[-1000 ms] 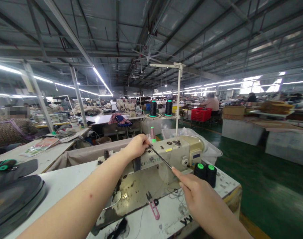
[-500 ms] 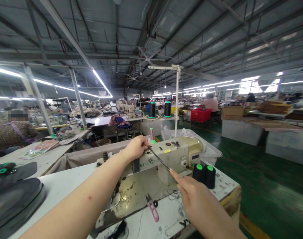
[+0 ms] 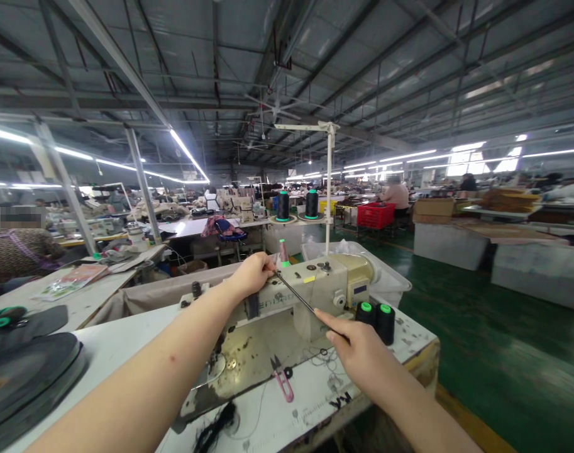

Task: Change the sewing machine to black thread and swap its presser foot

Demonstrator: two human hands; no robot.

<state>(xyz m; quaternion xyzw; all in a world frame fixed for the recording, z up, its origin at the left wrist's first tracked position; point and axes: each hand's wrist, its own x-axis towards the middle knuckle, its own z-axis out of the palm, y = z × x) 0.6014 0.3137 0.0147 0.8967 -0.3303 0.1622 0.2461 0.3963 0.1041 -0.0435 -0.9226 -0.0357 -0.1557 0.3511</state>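
Observation:
My right hand (image 3: 355, 340) grips a thin dark rod-shaped tool (image 3: 293, 292), its forefinger stretched along the shaft. From there the tool slants up and left to the top of a cream sewing machine (image 3: 331, 283). At its far end my left hand (image 3: 253, 275) is closed in a pinch over the machine's arm; what lies between those fingertips is hidden. A small cone with a green base (image 3: 283, 251) stands just behind them. Below the arm, pink-handled thread snips (image 3: 283, 382) lie on the white machine table (image 3: 268, 425), beside a small black ring.
Two black thread cones (image 3: 385, 324) stand at the table's right end; others (image 3: 283, 206) sit on the thread stand (image 3: 329, 182). Black thread (image 3: 215, 428) lies in front. A dark round stack (image 3: 32, 377) is at left, a white bin (image 3: 390, 277) behind. A person sits far left.
The view has shifted a little, so everything sits slightly further left and higher. My right hand has moved slightly along with the tool, whose rear end now shows beneath its fingers.

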